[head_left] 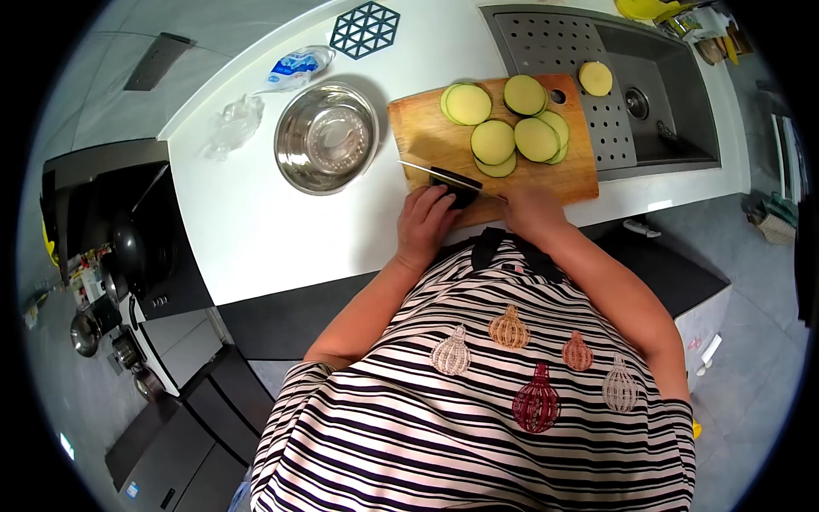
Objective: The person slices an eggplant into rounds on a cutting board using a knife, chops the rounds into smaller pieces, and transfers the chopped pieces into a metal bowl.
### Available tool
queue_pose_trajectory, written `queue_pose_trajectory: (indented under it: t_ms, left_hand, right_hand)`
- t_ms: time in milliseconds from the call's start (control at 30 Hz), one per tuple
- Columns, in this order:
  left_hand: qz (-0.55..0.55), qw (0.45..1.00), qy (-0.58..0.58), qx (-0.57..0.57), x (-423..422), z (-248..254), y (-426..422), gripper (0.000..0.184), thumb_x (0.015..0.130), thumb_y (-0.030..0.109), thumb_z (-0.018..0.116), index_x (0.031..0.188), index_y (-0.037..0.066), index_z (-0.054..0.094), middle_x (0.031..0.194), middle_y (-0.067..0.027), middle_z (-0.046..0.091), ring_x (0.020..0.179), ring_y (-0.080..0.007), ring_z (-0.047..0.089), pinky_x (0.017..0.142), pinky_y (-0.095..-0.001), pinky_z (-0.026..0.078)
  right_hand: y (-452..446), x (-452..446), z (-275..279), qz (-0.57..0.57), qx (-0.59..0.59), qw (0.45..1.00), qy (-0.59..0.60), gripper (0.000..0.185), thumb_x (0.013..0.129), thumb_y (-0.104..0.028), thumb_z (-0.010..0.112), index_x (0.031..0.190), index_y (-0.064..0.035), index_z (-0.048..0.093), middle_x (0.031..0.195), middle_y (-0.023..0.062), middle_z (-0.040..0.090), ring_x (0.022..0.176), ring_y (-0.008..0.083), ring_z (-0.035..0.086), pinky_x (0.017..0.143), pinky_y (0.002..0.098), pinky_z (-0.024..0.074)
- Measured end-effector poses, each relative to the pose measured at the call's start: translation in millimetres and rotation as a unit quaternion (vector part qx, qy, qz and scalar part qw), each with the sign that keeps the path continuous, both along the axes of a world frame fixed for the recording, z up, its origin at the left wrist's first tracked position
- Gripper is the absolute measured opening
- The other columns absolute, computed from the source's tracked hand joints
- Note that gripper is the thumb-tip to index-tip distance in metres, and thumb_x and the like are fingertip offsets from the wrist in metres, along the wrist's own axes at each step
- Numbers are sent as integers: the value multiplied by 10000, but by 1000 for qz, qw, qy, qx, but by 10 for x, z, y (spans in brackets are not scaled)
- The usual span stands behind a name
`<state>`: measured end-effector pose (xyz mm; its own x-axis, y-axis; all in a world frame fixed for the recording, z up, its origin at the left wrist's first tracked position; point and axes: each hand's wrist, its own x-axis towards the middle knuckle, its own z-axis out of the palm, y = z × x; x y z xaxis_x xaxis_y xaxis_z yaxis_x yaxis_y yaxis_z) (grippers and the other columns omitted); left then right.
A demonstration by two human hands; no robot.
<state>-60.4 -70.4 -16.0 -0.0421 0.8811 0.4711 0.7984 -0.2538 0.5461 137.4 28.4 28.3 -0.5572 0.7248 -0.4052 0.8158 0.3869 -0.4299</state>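
My left hand (424, 224) is closed on a dark-skinned eggplant piece (461, 195) at the front edge of the wooden cutting board (426, 141). My right hand (535, 213), slightly blurred, grips a knife (415, 167) by its handle end. The blade points left and lies across the top of the eggplant piece; whether it has cut in, I cannot tell. Behind my hands, several round pale eggplant slices (493, 142) with thin dark or green rims lie in overlapping groups on the board.
A steel bowl (327, 138) stands left of the board, near a crumpled clear plastic bag (235, 125) and a blue-and-white packet (299, 66). A dark hexagonal trivet (365, 30) lies behind. Right of the board is a grey sink (674, 119), with a round slice (595, 78) on its perforated drainer.
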Motion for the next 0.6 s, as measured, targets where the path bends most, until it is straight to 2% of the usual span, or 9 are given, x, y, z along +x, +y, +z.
queue_pose_trajectory:
  t_ms: [67,167,233,267,367,600]
  left_hand:
    - [-2,1000,3,6,-1,-17,4,420,646,47,812,1039,79,668,1109,-73,627,1016,-310,589,848,-397,515]
    - [-2,1000,-10,-3,13,-15,8,432,643,41,806,1052,71,668,1089,-76,623,1018,-315,585,848,-398,515]
    - [-9,1000,12,-4,0,-17,7,401,684,48,768,1070,57,657,1106,-71,617,986,-297,595,809,-378,535]
    - [-9,1000,11,-4,-1,-14,11,401,684,48,768,1070,57,657,1106,-71,617,986,-297,595,809,-378,535]
    - [2,1000,7,3,11,-1,11,412,679,37,759,1077,54,657,1102,-74,614,985,-296,596,809,-377,534]
    - [-3,1000,-7,1,-8,-22,9,428,663,19,754,1080,54,662,1116,-74,616,1005,-306,596,829,-383,528]
  right_hand:
    - [-50,76,223,-30,28,999,35,184,875,-227,623,876,-66,713,795,190,673,758,388,646,693,489,495]
    - [-59,184,655,8,38,999,-1,187,883,-224,617,875,-57,701,782,188,669,744,388,640,676,485,489]
    - [-86,280,855,10,26,999,-32,178,879,-217,621,874,-55,695,768,184,667,738,386,641,676,482,490]
    - [-111,332,904,14,10,998,-62,170,875,-210,625,872,-52,688,754,181,665,733,384,641,677,479,492]
    - [-163,487,929,22,20,998,-50,150,867,-190,630,860,-47,674,725,179,658,723,377,645,674,474,497]
    - [-122,456,950,32,-9,997,-71,156,841,-158,590,869,-32,678,766,178,678,746,364,662,710,458,518]
